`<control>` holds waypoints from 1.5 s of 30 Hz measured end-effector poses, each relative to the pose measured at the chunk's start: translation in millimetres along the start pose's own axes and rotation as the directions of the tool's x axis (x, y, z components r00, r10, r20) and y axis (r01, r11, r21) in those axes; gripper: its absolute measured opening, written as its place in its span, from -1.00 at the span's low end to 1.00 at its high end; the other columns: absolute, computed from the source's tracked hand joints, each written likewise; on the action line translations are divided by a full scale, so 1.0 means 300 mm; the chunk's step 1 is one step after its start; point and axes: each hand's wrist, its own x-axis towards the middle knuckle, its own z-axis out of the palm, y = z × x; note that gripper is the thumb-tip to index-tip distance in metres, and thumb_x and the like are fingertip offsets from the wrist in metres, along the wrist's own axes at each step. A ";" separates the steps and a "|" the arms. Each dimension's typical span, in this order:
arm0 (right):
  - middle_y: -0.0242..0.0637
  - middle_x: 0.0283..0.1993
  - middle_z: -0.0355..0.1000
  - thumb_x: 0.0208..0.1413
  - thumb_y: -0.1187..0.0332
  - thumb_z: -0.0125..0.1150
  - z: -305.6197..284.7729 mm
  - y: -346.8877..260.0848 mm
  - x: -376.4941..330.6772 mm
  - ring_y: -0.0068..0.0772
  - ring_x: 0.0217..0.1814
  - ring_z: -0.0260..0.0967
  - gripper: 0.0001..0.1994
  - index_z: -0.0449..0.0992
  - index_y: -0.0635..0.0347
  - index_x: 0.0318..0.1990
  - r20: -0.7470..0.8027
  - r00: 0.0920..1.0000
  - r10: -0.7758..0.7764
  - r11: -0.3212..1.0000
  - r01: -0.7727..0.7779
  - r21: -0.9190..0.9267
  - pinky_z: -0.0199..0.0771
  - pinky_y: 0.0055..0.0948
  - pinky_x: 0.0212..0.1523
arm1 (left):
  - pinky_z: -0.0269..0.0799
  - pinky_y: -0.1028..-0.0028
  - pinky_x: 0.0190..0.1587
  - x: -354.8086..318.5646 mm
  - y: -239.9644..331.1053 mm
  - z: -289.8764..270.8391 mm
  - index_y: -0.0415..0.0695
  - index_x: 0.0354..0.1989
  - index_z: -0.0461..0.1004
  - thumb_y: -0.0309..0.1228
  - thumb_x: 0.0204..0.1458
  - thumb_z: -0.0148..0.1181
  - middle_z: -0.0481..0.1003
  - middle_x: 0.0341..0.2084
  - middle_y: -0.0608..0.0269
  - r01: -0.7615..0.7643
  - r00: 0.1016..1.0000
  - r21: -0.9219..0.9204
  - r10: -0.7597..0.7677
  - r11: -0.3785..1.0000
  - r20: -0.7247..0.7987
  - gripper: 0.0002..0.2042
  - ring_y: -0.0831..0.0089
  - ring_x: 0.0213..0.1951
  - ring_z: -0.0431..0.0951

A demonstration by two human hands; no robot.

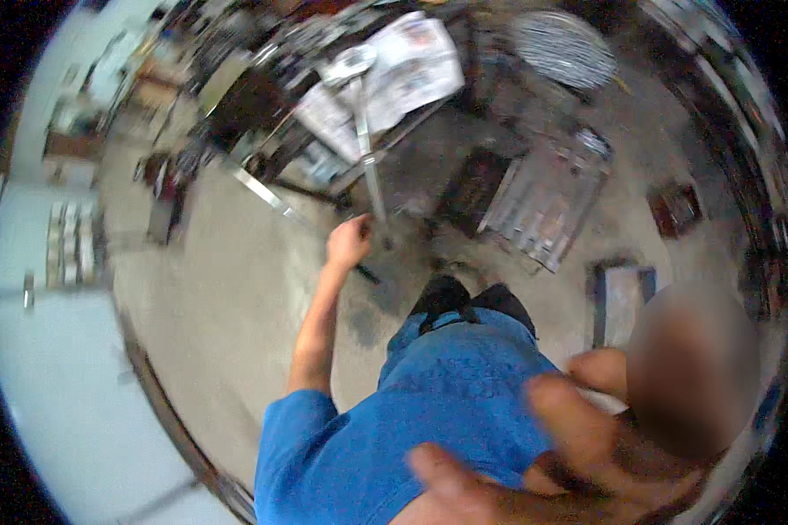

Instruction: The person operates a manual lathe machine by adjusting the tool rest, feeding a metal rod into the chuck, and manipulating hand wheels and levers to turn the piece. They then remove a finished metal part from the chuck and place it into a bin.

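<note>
Near the middle of the frame the person's left hand (pixel 350 241) reaches down at the end of a bare forearm, its fingers curled in a loose fist right by the lower end of a long, flat metal bar (pixel 365 140); blur keeps me from telling whether the hand truly grips the bar or only touches it. The bar runs upward from the hand toward the upper middle of the frame, where its far end lies across spread sheets of newspaper (pixel 407 70) covering a cluttered workbench. The right hand (pixel 560 446) fills the lower right, very close to the camera and badly smeared, fingers spread wide and bent, holding nothing that I can make out. Between the two hands the person's blue shirt and blue trousers take up the lower centre, with a pair of black shoes (pixel 468 302) planted on the stained concrete floor (pixel 236 289) just below the left hand. To the right of the bar, right of centre, a grey ribbed metal panel (pixel 547 197) lies flat on the floor, and a striped round object (pixel 562 45) sits at the upper right. A second pale metal strip (pixel 263 194) slants across the floor left of the hand.
</note>
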 end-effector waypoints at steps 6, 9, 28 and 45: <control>-0.29 -0.35 0.40 -0.31 0.15 0.08 0.182 0.258 0.227 -0.29 -0.43 0.31 -0.60 0.45 0.12 -0.24 -0.191 0.920 -0.341 0.843 0.390 0.370 0.40 -0.33 -0.47 | 0.36 0.21 -0.32 -0.028 -0.042 0.025 -0.09 -0.18 0.43 -0.36 -0.08 0.01 0.48 -0.46 0.01 0.120 0.992 -0.005 -0.119 0.993 0.052 -0.74 0.09 -0.38 0.48; -0.27 -0.37 0.40 -0.36 0.26 0.11 0.359 0.475 0.309 -0.27 -0.46 0.31 -0.60 0.42 0.19 -0.24 -0.095 0.946 -0.311 0.824 0.318 0.469 0.38 -0.36 -0.49 | 0.37 0.24 -0.34 -0.070 -0.060 0.048 -0.12 -0.19 0.43 -0.35 -0.07 0.04 0.48 -0.43 0.04 0.069 0.995 -0.048 -0.072 0.996 -0.062 -0.75 0.10 -0.38 0.48; -0.23 -0.45 0.44 -0.10 0.26 0.10 1.469 1.094 -0.873 -0.32 -0.48 0.37 -0.82 0.49 0.17 -0.44 0.925 -0.074 0.373 -0.652 -0.731 0.204 0.39 -0.27 -0.49 | 0.36 0.32 -0.38 -0.102 0.095 -0.101 -0.20 -0.26 0.45 -0.46 -0.05 0.09 0.47 -0.48 0.00 0.314 0.900 -0.502 -0.421 0.806 -0.111 -0.83 0.12 -0.41 0.47; -0.19 -0.47 0.36 -0.05 0.20 0.07 1.822 2.450 -1.220 -0.21 -0.41 0.33 -0.77 0.40 0.18 -0.54 0.830 0.558 -0.016 -0.149 -0.822 0.550 0.34 -0.25 -0.39 | 0.36 0.42 -0.29 0.269 0.358 0.763 -0.31 -0.30 0.46 -0.29 -0.17 0.17 0.50 -0.46 0.08 0.932 0.160 -0.326 -0.631 -0.156 0.759 -0.67 0.40 -0.37 0.46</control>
